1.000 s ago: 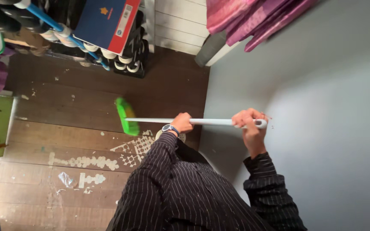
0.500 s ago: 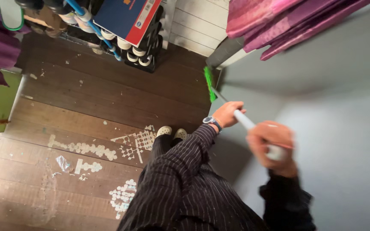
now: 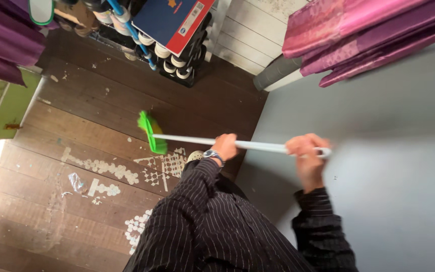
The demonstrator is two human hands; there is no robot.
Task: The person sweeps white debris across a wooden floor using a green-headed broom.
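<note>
The fingers of the left hand (image 3: pixel 226 145) curl fully round the white broom handle (image 3: pixel 258 146) partway along its length, knuckles up, with a wristwatch (image 3: pixel 211 154) just behind on the wrist and a dark pinstriped sleeve (image 3: pixel 192 201) running back toward the body. The right hand (image 3: pixel 305 151) is closed round the same handle at its far end, near the hanging loop; it is blurred, so how its single fingers lie cannot be told, and its forearm drops nearly straight down into a dark cuff. The broom lies almost level across the view, its long axis running left to right with a slight tilt, and its green brush head (image 3: pixel 150 132) points left, over the worn brown wooden floor (image 3: pixel 76 126) marked with pale paint patches. The handle's right end reaches over to the grey wall (image 3: pixel 378 151).
</note>
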